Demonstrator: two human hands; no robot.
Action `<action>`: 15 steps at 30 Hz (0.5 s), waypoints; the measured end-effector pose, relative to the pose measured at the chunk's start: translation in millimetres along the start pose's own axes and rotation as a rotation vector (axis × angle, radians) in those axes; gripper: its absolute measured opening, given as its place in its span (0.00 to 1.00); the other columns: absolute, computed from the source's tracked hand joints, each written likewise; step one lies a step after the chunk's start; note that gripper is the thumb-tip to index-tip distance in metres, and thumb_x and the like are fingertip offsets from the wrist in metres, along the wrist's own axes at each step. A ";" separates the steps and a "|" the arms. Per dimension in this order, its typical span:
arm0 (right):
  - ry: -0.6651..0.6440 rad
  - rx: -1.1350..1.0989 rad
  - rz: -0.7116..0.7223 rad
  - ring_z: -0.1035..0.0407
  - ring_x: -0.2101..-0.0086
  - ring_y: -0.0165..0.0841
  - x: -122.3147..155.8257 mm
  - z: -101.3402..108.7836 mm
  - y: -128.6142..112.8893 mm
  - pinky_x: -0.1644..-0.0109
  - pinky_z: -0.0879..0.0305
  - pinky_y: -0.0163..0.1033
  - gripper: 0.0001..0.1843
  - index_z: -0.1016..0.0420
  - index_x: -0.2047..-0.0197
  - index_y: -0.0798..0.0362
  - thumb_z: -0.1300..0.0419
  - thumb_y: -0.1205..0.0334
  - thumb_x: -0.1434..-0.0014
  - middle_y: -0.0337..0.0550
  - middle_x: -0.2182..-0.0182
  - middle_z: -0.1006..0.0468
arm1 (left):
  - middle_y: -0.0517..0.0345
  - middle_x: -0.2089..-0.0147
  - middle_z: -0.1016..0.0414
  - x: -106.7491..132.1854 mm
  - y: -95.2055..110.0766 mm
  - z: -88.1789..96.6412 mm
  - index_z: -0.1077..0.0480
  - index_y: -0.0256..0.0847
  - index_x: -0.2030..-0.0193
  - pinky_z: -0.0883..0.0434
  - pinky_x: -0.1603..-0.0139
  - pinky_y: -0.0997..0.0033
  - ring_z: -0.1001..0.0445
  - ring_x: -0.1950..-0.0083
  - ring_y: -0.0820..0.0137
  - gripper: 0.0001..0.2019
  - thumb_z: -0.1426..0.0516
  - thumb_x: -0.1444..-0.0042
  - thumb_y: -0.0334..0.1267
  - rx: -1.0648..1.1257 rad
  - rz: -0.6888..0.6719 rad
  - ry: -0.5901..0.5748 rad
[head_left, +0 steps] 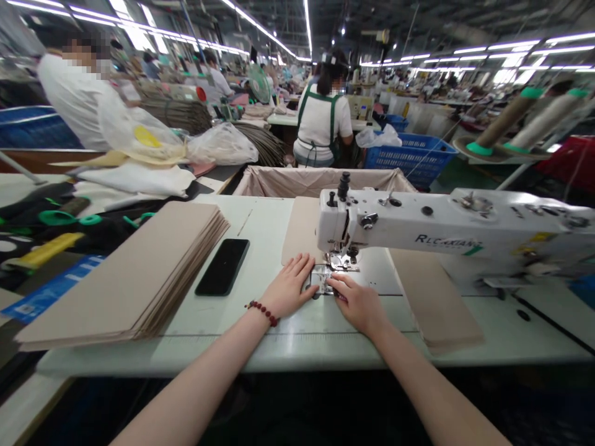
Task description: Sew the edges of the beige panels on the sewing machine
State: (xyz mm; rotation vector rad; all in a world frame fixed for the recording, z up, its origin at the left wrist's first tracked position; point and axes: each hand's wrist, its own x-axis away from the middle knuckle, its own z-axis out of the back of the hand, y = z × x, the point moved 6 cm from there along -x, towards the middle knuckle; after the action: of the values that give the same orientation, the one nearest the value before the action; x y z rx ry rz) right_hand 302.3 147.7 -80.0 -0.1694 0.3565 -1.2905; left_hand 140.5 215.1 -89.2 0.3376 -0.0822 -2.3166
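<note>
My left hand (pixel 289 288) lies flat with its fingers stretched out, fingertips at the near edge of a beige panel (pixel 300 229) behind the needle area. A beaded bracelet (pixel 263 311) is on that wrist. My right hand (pixel 357 303) is close beside it, index finger reaching to the metal needle plate (pixel 320 279) and the other fingers curled under. What those curled fingers hold, if anything, is hidden. Just beyond both hands is the presser foot (pixel 341 263) of a white sewing machine (pixel 395 220), whose arm extends to the right.
A thick stack of beige panels (pixel 134 266) and a black phone (pixel 223 266) lie left of my hands. More beige pieces (pixel 432 303) lie to the right under the machine arm. A cloth-lined bin (pixel 325 179) stands behind the table. A co-worker (pixel 320 118) sits beyond it.
</note>
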 end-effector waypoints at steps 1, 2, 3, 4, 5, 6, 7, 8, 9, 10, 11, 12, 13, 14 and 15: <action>-0.001 -0.002 -0.004 0.31 0.49 0.35 -0.3 0.6 -0.8 0.49 0.31 0.41 0.25 0.35 0.39 0.39 0.47 0.64 0.38 0.36 0.39 0.34 | 0.47 0.28 0.53 -0.3 0.8 1.4 0.52 0.37 0.29 0.53 0.30 0.57 0.54 0.28 0.59 0.35 0.52 0.36 0.55 -0.007 0.005 0.008; -0.001 -0.004 -0.005 0.31 0.49 0.35 -1.1 2.0 -1.4 0.49 0.31 0.41 0.24 0.35 0.39 0.39 0.47 0.64 0.38 0.36 0.39 0.34 | 0.47 0.29 0.51 -0.5 1.9 3.7 0.51 0.37 0.29 0.53 0.30 0.56 0.52 0.28 0.58 0.35 0.52 0.37 0.55 -0.016 0.012 0.016; -0.003 -0.007 -0.002 0.31 0.48 0.35 -2.0 4.3 -1.6 0.49 0.31 0.41 0.24 0.35 0.39 0.39 0.47 0.64 0.38 0.36 0.39 0.33 | 0.47 0.30 0.48 -0.7 2.9 6.9 0.50 0.38 0.29 0.55 0.30 0.54 0.49 0.29 0.58 0.34 0.51 0.37 0.55 -0.026 0.022 0.025; -0.008 -0.012 0.005 0.31 0.48 0.35 -3.1 7.6 -1.2 0.49 0.32 0.40 0.24 0.34 0.40 0.39 0.46 0.64 0.38 0.35 0.40 0.33 | 0.46 0.32 0.43 -0.8 3.8 10.9 0.50 0.39 0.30 0.56 0.30 0.52 0.44 0.31 0.58 0.33 0.51 0.36 0.54 -0.039 0.035 0.037; -0.014 -0.018 0.015 0.32 0.48 0.34 -3.6 12.2 0.1 0.49 0.32 0.39 0.23 0.32 0.41 0.39 0.46 0.64 0.39 0.34 0.41 0.31 | 0.46 0.35 0.37 -0.6 4.3 15.4 0.49 0.40 0.30 0.57 0.30 0.51 0.39 0.34 0.58 0.32 0.52 0.36 0.54 -0.055 0.052 0.049; -0.018 -0.023 0.024 0.32 0.48 0.33 -3.1 18.0 2.3 0.49 0.32 0.38 0.22 0.31 0.42 0.38 0.46 0.64 0.39 0.33 0.42 0.30 | 0.45 0.40 0.31 -0.1 4.3 20.0 0.49 0.39 0.30 0.58 0.30 0.50 0.33 0.39 0.58 0.31 0.53 0.35 0.53 -0.073 0.073 0.061; -0.020 -0.026 0.028 0.31 0.48 0.33 -0.8 24.8 5.3 0.48 0.32 0.38 0.22 0.30 0.43 0.38 0.46 0.64 0.39 0.32 0.43 0.29 | 0.45 0.46 0.27 0.9 3.8 24.4 0.48 0.38 0.30 0.58 0.30 0.50 0.28 0.44 0.59 0.30 0.54 0.34 0.52 -0.092 0.096 0.072; -0.015 -0.026 0.024 0.31 0.48 0.33 4.2 32.1 9.0 0.49 0.32 0.38 0.21 0.30 0.43 0.39 0.46 0.64 0.38 0.32 0.43 0.29 | 0.45 0.51 0.24 2.7 2.9 28.0 0.46 0.36 0.31 0.56 0.30 0.51 0.26 0.49 0.60 0.28 0.56 0.33 0.50 -0.112 0.121 0.081; -0.004 -0.021 0.010 0.31 0.48 0.34 12.3 38.8 12.9 0.49 0.32 0.39 0.21 0.31 0.42 0.40 0.47 0.63 0.38 0.34 0.43 0.29 | 0.45 0.55 0.23 5.4 1.6 30.7 0.43 0.34 0.33 0.53 0.31 0.51 0.24 0.52 0.60 0.27 0.57 0.32 0.49 -0.131 0.147 0.088; 0.012 -0.013 -0.013 0.31 0.48 0.36 24.1 44.0 16.5 0.50 0.31 0.40 0.22 0.32 0.41 0.42 0.48 0.63 0.37 0.36 0.42 0.30 | 0.44 0.57 0.23 9.2 0.0 32.4 0.41 0.33 0.34 0.50 0.33 0.51 0.24 0.53 0.60 0.26 0.57 0.32 0.47 -0.149 0.173 0.092; 0.028 -0.001 -0.043 0.31 0.48 0.37 39.9 46.5 18.9 0.51 0.30 0.42 0.23 0.34 0.39 0.44 0.50 0.64 0.37 0.38 0.41 0.31 | 0.42 0.56 0.23 14.2 -1.7 33.1 0.39 0.31 0.36 0.47 0.34 0.51 0.25 0.52 0.58 0.25 0.57 0.32 0.46 -0.165 0.198 0.096; 0.039 0.011 -0.073 0.30 0.49 0.39 59.3 45.4 19.4 0.53 0.29 0.43 0.25 0.36 0.37 0.46 0.50 0.64 0.37 0.41 0.39 0.33 | 0.40 0.53 0.24 20.4 -3.2 32.8 0.38 0.31 0.37 0.45 0.36 0.51 0.26 0.49 0.57 0.25 0.56 0.33 0.45 -0.180 0.220 0.099; 0.044 0.024 -0.103 0.29 0.50 0.40 81.8 40.3 18.0 0.56 0.28 0.43 0.26 0.38 0.36 0.47 0.51 0.65 0.37 0.42 0.38 0.34 | 0.37 0.49 0.27 27.8 -4.4 31.9 0.38 0.30 0.37 0.43 0.37 0.51 0.29 0.45 0.55 0.24 0.56 0.33 0.44 -0.194 0.240 0.100; 0.035 0.040 -0.120 0.28 0.53 0.39 106.5 31.0 14.0 0.58 0.27 0.42 0.29 0.41 0.34 0.46 0.51 0.66 0.38 0.41 0.37 0.37 | 0.36 0.45 0.30 36.5 -5.1 30.5 0.38 0.30 0.37 0.43 0.37 0.52 0.32 0.42 0.54 0.24 0.55 0.34 0.43 -0.206 0.258 0.099; 0.018 0.043 -0.122 0.26 0.56 0.37 132.1 18.3 7.9 0.59 0.27 0.41 0.32 0.46 0.32 0.45 0.52 0.69 0.40 0.42 0.35 0.41 | 0.35 0.41 0.33 46.4 -5.3 28.9 0.39 0.30 0.36 0.43 0.36 0.52 0.35 0.38 0.53 0.24 0.55 0.34 0.41 -0.216 0.275 0.096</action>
State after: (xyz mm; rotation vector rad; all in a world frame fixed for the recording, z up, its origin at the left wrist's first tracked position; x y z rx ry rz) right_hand 346.5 21.8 -87.2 -0.1446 0.3374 -1.4200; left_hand 98.4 184.3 -72.3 0.3063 0.1591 -2.0119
